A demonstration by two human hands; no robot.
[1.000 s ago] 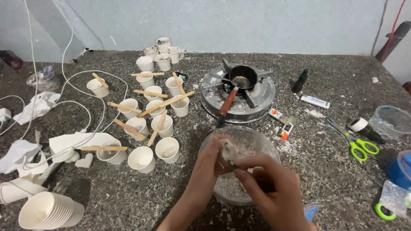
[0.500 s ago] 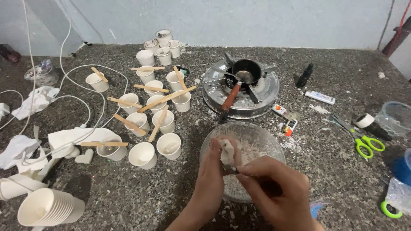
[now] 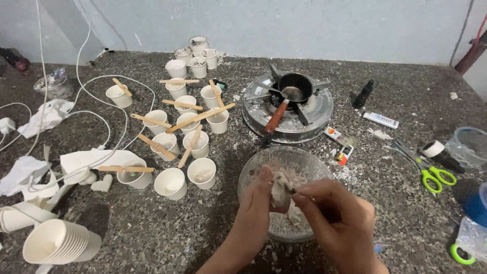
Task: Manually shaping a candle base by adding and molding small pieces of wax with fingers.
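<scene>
Both of my hands meet over a clear glass bowl (image 3: pixel 264 167) that holds pale crumbly flakes. My left hand (image 3: pixel 256 208) pinches a whitish waxy lump (image 3: pixel 280 189) between thumb and fingers. My right hand (image 3: pixel 335 223) touches the same lump from the right with its fingertips. The lump hangs just above the bowl's middle. To the left, several small white paper cups (image 3: pixel 202 172) stand on the speckled stone counter, many with wooden sticks (image 3: pixel 200 116) laid across them.
A round metal stove (image 3: pixel 314 109) with a small black pot (image 3: pixel 294 86) sits behind the bowl. Green scissors (image 3: pixel 433 177), a tape roll (image 3: pixel 432 148) and a plastic tub (image 3: pixel 469 144) lie right. A stack of paper cups (image 3: pixel 61 242), white cables and crumpled tissue lie left.
My hands stay over the bowl with the lump. The fingers have shifted slightly around it, and the view has tipped a little toward the counter's near side.
</scene>
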